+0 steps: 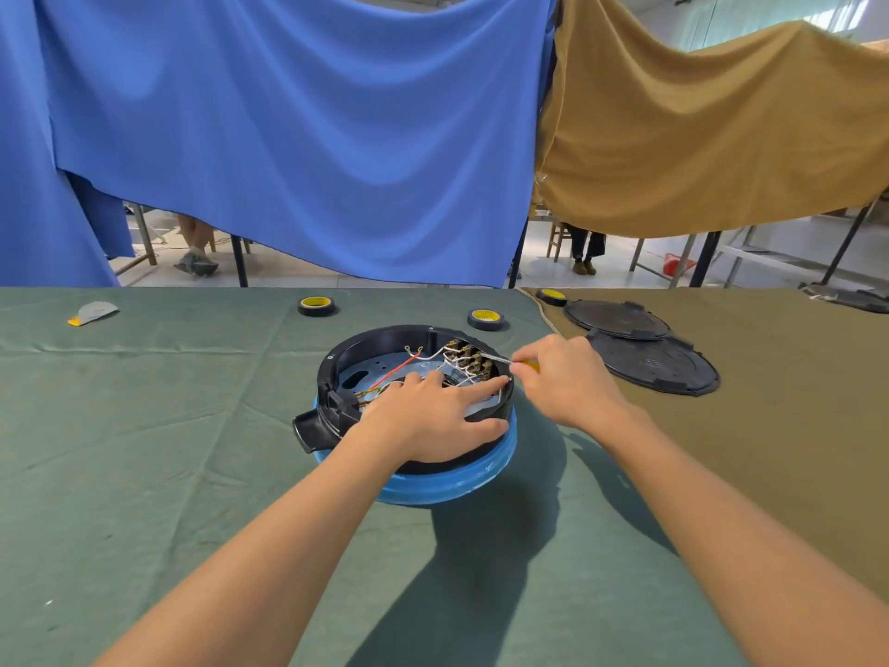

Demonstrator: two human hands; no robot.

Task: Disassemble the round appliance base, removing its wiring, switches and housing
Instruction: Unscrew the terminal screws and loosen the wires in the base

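Observation:
The round appliance base (375, 344) lies upside down on the green cloth, a black housing over a blue shell (447, 483). Inside it run white wires and a red wire (397, 370) to a row of brown switches (469, 356) at the far right wall. My left hand (433, 416) rests over the near rim with fingers spread, the thumb on the outside and the index finger pointing toward the switches. My right hand (565, 377) grips a yellow-handled screwdriver (500, 359), its metal tip at the switches.
Two black round cover plates (649, 363) lie on the brown cloth to the right. Three rolls of black tape with yellow cores (316, 305) sit behind the base. A grey scrap (94, 311) lies far left. Blue and brown curtains hang behind the table.

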